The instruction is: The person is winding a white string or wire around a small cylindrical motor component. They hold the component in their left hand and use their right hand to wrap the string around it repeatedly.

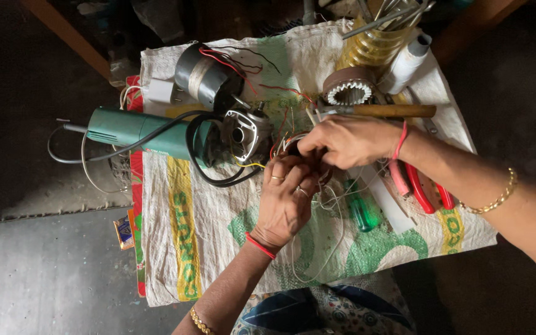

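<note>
Patterned cloth of my lap sits closest, just below the woven sack spread as a work mat. Above it my left hand, two rings on it, is curled shut around a small coil with thin wires, and my right hand pinches the same wires from above, fingertips closed on them; the coil itself is mostly hidden between my hands. Judging by the stripped parts, the green angle grinder is already opened, its metal gear head exposed and the dark motor housing lying apart behind it, while the wiring looks unfinished and nothing is reassembled. I count one grinder, one toothed ring, one wooden-handled tool, one white bottle, one green-handled screwdriver, one pair of red-handled pliers, and one clear jar of tools.
</note>
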